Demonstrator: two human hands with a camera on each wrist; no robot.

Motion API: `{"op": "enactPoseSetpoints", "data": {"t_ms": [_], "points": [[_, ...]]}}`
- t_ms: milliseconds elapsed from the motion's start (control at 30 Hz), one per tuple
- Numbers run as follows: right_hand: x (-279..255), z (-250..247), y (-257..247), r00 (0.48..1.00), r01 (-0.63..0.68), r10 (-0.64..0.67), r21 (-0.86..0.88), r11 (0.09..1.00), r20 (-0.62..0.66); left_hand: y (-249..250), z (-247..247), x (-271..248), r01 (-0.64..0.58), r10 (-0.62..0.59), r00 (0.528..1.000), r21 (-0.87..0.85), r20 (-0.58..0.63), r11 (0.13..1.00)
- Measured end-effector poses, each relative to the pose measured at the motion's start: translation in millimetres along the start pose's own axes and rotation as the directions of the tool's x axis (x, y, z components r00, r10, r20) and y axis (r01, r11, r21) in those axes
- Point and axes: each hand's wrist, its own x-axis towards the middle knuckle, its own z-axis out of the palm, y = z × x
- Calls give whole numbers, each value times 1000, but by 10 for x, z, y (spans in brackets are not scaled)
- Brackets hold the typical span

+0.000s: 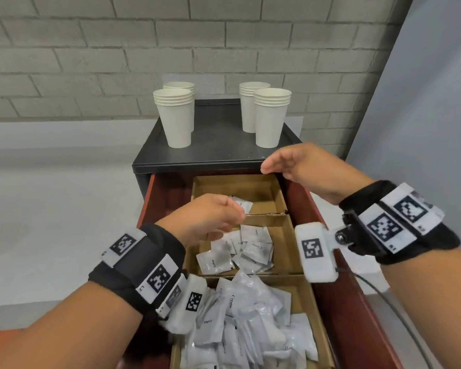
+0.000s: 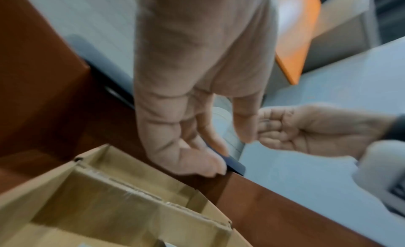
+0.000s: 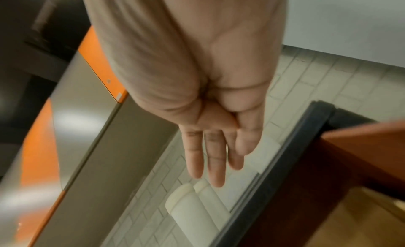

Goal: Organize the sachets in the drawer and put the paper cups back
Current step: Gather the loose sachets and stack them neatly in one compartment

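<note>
The red-brown drawer (image 1: 298, 201) stands pulled out, with cardboard compartments (image 1: 277, 187) in it. White sachets (image 1: 250, 323) are heaped in the nearest one, several more sachets (image 1: 240, 251) lie in the middle one, and one sachet (image 1: 244, 206) shows in the far one. My left hand (image 1: 232, 211) hovers over the far divider, fingers relaxed; the left wrist view shows this left hand (image 2: 225, 146) holding nothing. My right hand (image 1: 272, 166) hangs flat-fingered and empty above the drawer's back right corner. Four stacks of paper cups (image 1: 175, 121) (image 1: 270, 121) stand on the black cabinet top (image 1: 218, 147).
A pale brick wall (image 1: 117, 49) runs behind the cabinet and a grey panel (image 1: 423, 102) closes the right side. A thin cable (image 1: 402, 318) hangs by the drawer's right wall. An orange-edged piece of furniture (image 3: 103, 63) shows in the right wrist view.
</note>
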Motion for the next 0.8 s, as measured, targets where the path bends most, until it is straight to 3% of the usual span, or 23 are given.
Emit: {"op": "enactPoseSetpoints", "data": {"t_ms": [67, 167, 267, 400, 533, 733, 800], "points": [[-102, -165, -50, 1000, 6, -7, -50, 999, -21, 62, 76, -137, -70, 23, 980, 231, 200, 970], [-227, -340, -79, 999, -17, 12, -122, 992, -40, 36, 223, -282, -254, -48, 890, 580, 454, 774], [-312, -370, 14, 999, -39, 38, -272, 961, -11, -72, 383, -376, -364, -157, 807, 688, 570, 628], [-393, -257, 279, 974, -22, 150, -584, 812, 171, -143, 477, -420, -536, -164, 767, 760, 620, 368], [-462, -52, 500, 974, 10, 138, -641, 767, 180, -242, 523, -429, -591, -228, 756, 789, 614, 166], [-497, 130, 634, 994, 19, 52, -629, 777, 94, -305, 675, -440, -630, -246, 748, 776, 616, 28], [-508, 158, 651, 996, 20, 40, -626, 780, 82, -332, 705, -429, -621, -278, 742, 781, 610, 58]]}}
